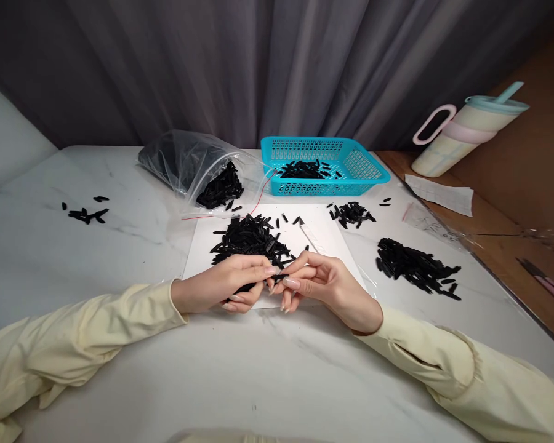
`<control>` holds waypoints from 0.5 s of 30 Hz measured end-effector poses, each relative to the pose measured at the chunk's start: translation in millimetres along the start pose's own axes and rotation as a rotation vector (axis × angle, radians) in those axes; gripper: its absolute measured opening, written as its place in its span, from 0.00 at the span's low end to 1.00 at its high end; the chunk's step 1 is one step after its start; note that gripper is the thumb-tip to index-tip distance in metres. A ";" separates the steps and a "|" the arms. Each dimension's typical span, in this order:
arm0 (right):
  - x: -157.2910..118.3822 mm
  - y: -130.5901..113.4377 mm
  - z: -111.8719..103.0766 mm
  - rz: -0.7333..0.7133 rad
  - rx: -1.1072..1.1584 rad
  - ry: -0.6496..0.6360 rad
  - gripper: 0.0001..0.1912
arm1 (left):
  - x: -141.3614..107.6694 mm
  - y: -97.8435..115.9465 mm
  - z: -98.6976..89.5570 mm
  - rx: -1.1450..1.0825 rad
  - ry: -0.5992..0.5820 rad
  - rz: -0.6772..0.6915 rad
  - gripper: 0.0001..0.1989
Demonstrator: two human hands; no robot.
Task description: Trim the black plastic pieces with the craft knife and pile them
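Note:
My left hand (240,280) and my right hand (321,283) meet over the front of a white sheet (341,246). Between their fingertips is a small slim black piece (281,277), pinched from both sides. More black shows under the curled fingers of my left hand, partly hidden. Just behind the hands lies a heap of similar black pieces (249,237) on the sheet. A craft knife with a white handle (311,237) rests to the right of that heap, its blade pointing away.
Behind are an open zip bag (180,160) spilling black pieces and a blue basket (332,187) holding more. Other piles lie right (415,267), back right (352,213) and far left (88,215). A lidded tumbler (466,135), paper (441,194) and pink-handled scissors (547,283) are at the right.

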State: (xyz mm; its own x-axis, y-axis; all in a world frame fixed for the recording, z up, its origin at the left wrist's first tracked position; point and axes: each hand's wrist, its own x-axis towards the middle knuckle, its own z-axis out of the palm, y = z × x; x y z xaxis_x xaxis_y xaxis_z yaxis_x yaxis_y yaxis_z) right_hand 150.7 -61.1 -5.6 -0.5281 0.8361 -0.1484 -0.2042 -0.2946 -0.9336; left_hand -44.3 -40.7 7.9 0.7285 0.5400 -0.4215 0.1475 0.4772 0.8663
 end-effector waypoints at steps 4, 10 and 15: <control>0.5 1.1 -0.6 -0.005 0.001 0.010 0.10 | 0.5 0.4 0.0 -0.002 -0.005 -0.002 0.11; -0.5 0.1 0.0 -0.013 -0.003 0.015 0.09 | 0.9 1.0 0.9 0.006 -0.004 -0.002 0.11; -0.7 0.7 0.2 -0.011 0.003 0.009 0.08 | 0.6 0.4 -0.3 -0.006 -0.005 -0.007 0.11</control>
State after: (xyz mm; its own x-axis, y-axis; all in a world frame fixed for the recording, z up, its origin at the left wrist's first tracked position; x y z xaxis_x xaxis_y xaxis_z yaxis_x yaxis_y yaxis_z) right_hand 150.7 -62.0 -6.1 -0.5183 0.8434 -0.1415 -0.2119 -0.2869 -0.9342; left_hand -44.0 -40.0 7.8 0.7308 0.5334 -0.4260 0.1482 0.4851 0.8618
